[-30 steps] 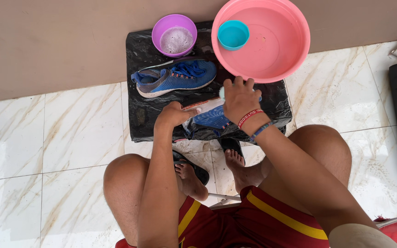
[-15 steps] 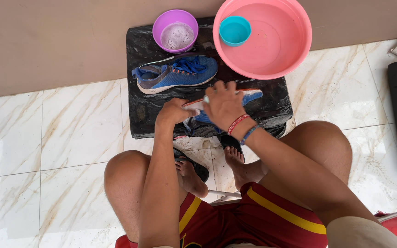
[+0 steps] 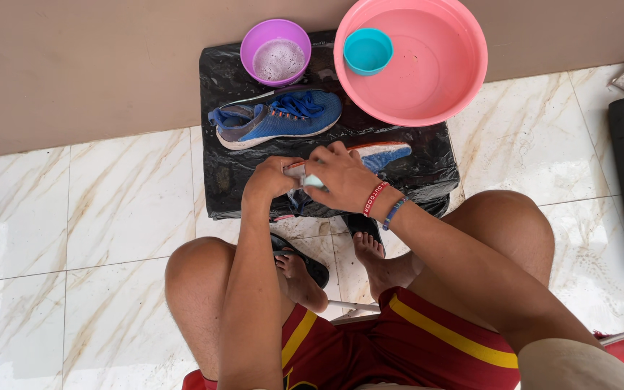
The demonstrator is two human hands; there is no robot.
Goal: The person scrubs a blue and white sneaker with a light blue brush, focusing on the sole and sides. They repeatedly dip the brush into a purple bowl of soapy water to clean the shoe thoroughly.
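The left hand [image 3: 272,179] was clenched round the heel end of a blue shoe [image 3: 370,155] lying lengthways left to right on the black plastic sheet [image 3: 218,173]. Just right, the right hand [image 3: 341,177] gripped a brush [image 3: 312,180] atop it, toe jutting rightward.

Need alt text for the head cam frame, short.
Seen from above, a seated person's left hand and right hand grip a blue sneaker with a white sole over a black plastic-wrapped stand. A second blue sneaker, a purple bowl of suds and a pink basin holding a teal cup sit behind.
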